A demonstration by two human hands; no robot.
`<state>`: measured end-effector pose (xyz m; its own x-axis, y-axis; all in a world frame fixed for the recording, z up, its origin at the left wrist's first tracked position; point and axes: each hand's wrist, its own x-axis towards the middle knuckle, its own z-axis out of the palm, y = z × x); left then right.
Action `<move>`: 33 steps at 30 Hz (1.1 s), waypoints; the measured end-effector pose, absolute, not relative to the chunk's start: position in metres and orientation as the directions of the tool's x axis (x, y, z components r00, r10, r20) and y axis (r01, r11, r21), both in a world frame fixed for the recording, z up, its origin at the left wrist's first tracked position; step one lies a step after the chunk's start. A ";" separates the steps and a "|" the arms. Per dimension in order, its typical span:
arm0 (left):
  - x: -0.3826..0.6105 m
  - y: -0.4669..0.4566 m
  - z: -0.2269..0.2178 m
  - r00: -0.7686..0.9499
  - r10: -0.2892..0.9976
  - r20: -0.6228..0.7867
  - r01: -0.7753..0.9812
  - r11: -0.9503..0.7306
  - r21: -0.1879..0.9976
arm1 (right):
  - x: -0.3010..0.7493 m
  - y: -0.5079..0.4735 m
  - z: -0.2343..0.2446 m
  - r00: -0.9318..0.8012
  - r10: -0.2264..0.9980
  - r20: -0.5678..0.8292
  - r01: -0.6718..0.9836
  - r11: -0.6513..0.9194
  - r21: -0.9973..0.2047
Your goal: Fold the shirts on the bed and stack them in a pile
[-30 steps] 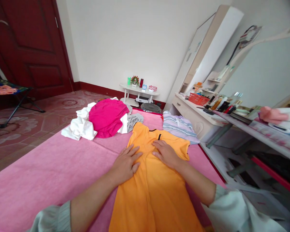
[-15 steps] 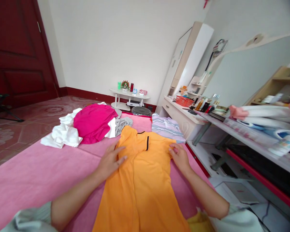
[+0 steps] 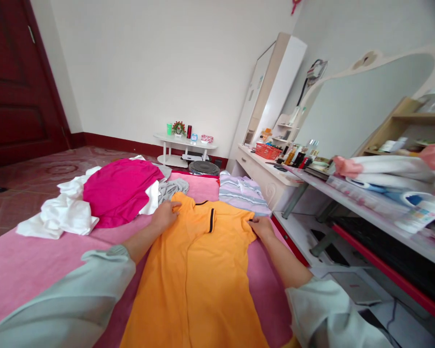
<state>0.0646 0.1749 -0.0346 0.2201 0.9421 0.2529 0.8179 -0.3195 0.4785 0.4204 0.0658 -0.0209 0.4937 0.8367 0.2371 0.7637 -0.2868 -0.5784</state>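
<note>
An orange shirt with black trim lies spread over the pink bedding, one side folded in so that a sleeve with a black edge rests across its upper part. My left hand is closed on the shirt's upper left edge, fingertips pinching the cloth. At the other side, my right hand grips the right sleeve by its black-trimmed end. The lower part of the shirt runs out of view at the bottom.
Left of the shirt lie a magenta garment, a white garment and a grey one. A striped folded garment lies beyond it. A glass-topped desk and a dressing table stand at the right.
My left hand has moved forward from the shirt's side to its upper edge and closed on it. My right hand has taken hold of the sleeve end. The view has shifted slightly right.
</note>
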 end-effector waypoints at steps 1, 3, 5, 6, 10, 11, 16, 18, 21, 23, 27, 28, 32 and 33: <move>0.066 0.175 -0.035 0.238 0.935 0.264 0.823 -0.338 0.456 | 0.420 0.067 -0.021 0.507 0.834 0.217 0.755 -0.308 -0.579; 0.068 0.174 -0.033 0.275 0.917 0.290 0.830 -0.378 0.411 | 0.418 0.071 -0.020 0.540 0.819 0.194 0.735 -0.346 -0.583; 0.068 0.176 -0.030 0.304 0.899 0.315 0.835 -0.410 0.366 | 0.416 0.075 -0.019 0.573 0.796 0.195 0.719 -0.374 -0.587; 0.068 0.177 -0.028 0.314 0.892 0.326 0.838 -0.421 0.346 | 0.415 0.077 -0.019 0.589 0.783 0.199 0.710 -0.385 -0.589; 0.068 0.182 -0.019 0.353 0.871 0.342 0.847 -0.453 0.279 | 0.412 0.082 -0.020 0.610 0.769 0.188 0.694 -0.405 -0.595; 0.068 0.181 -0.017 0.362 0.868 0.338 0.848 -0.458 0.267 | 0.411 0.082 -0.021 0.602 0.779 0.174 0.695 -0.403 -0.595; 0.074 0.152 -0.013 0.390 0.814 0.430 0.844 -0.503 0.185 | 0.410 0.076 -0.014 0.596 0.791 0.139 0.669 -0.393 -0.630; 0.075 0.131 -0.017 0.515 0.753 0.410 0.768 -0.617 0.170 | 0.404 0.076 -0.004 0.614 0.774 0.153 0.637 -0.372 -0.675; 0.073 0.099 -0.027 0.676 0.684 0.275 0.621 -0.729 0.288 | 0.379 0.080 0.014 0.581 0.801 0.145 0.587 -0.289 -0.756; 0.068 0.083 -0.032 0.693 0.678 0.245 0.573 -0.724 0.384 | 0.351 0.082 0.025 0.518 0.846 0.128 0.554 -0.218 -0.804; 0.056 0.073 -0.031 0.685 0.686 0.247 0.488 -0.683 0.543 | 0.294 0.056 0.044 0.292 0.949 0.119 0.523 -0.054 -0.851; 0.053 0.073 -0.029 0.685 0.681 0.258 0.462 -0.680 0.570 | 0.286 0.040 0.047 0.191 0.973 0.133 0.542 0.008 -0.840; 0.052 0.075 -0.019 0.667 0.689 0.284 0.461 -0.681 0.570 | 0.284 -0.040 0.054 -0.015 0.991 0.132 0.830 0.086 -0.551; 0.054 0.076 -0.017 0.653 0.705 0.277 0.494 -0.674 0.550 | 0.289 -0.060 0.055 0.015 0.994 0.109 0.898 0.035 -0.438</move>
